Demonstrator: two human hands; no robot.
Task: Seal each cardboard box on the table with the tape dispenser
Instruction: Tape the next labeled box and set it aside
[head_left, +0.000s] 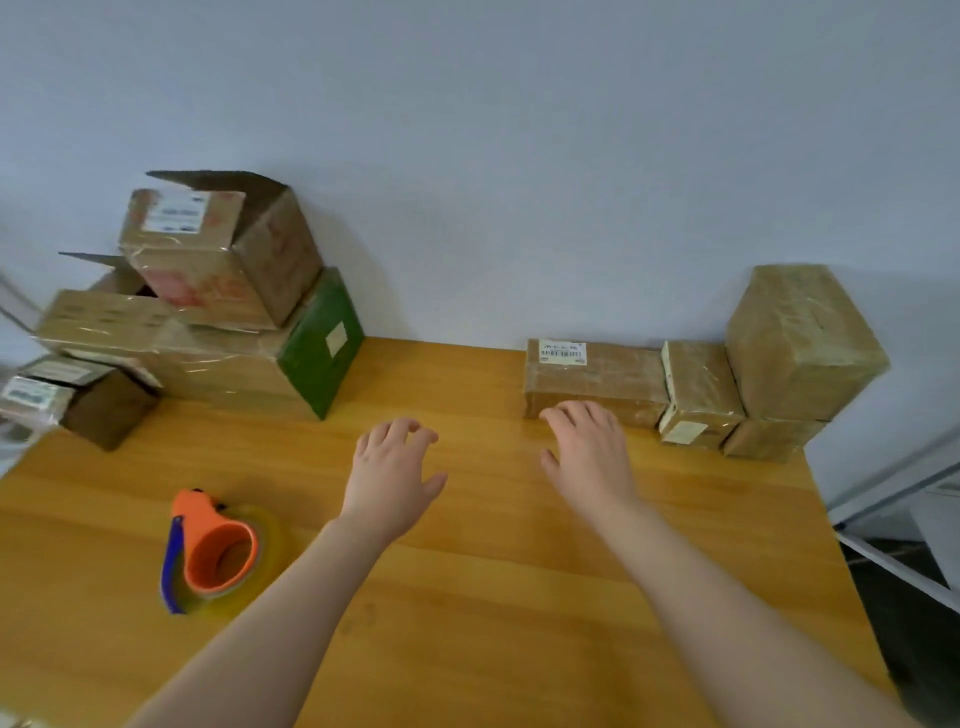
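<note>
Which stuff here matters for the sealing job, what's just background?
Job: tape dispenser; left box stack, top box flaps open; taped boxes at right; left hand; right hand; table.
Not job: wall; white frame beyond the table's right edge.

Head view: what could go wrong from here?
1. The top box of the left stack sits tilted with flaps open; pulling a lower box could topple it.
2. The tall box perches on a smaller one at the right edge of the table; a nudge from the right hand could knock it off.
</note>
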